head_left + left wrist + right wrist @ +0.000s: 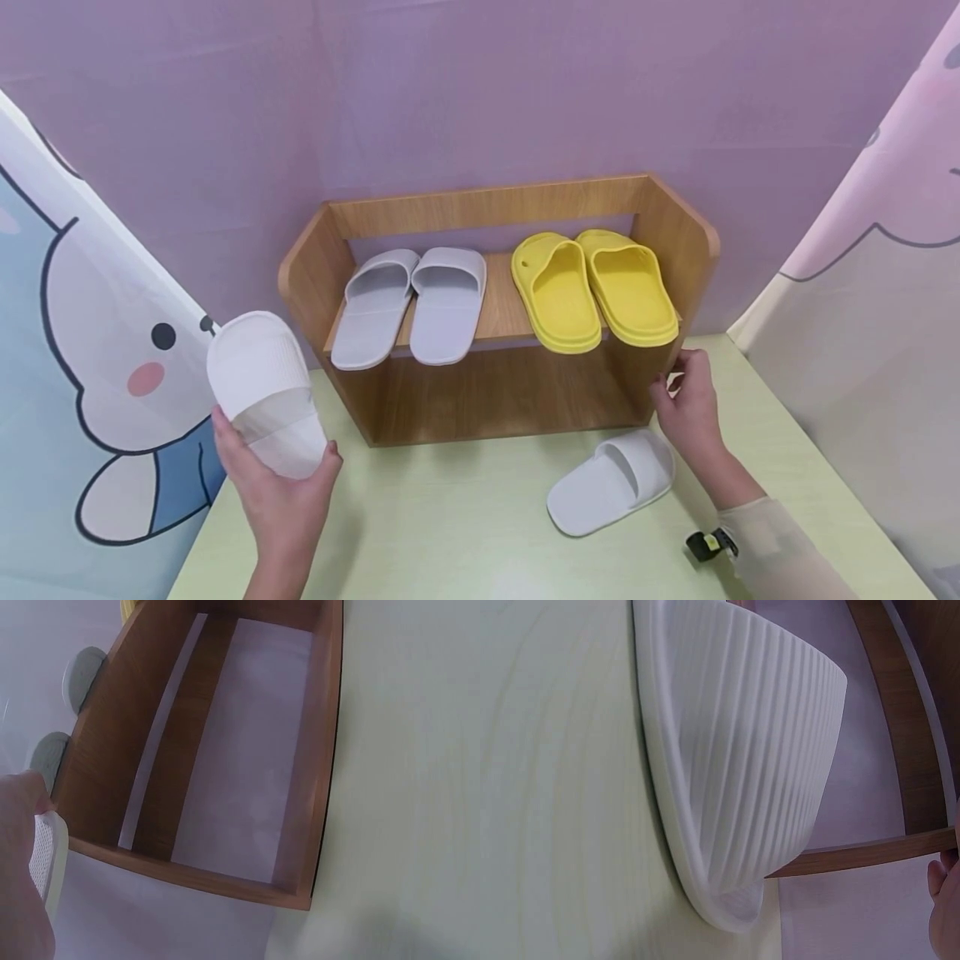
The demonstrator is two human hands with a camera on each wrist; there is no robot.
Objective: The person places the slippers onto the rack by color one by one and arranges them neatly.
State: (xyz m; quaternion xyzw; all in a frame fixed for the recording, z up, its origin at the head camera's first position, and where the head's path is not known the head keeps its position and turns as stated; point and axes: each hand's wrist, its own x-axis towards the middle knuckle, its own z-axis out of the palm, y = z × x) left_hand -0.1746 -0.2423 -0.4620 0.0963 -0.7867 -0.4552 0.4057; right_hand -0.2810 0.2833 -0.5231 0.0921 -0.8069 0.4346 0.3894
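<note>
My left hand grips a white slipper by its heel end, raised at the left of a wooden shoe rack. In the left wrist view, only an edge of that slipper shows beside the hand. At the rack's right side panel, my right hand has its fingers curled, thumb and fingers at the front edge. A second white slipper lies on the table near this hand, its ribbed strap large in the right wrist view.
Two grey slippers and a pair of yellow clogs stand on the rack's upper shelf, heels outward. The pale table is bordered by a purple backdrop and printed side curtains. A small black device sits by the right wrist.
</note>
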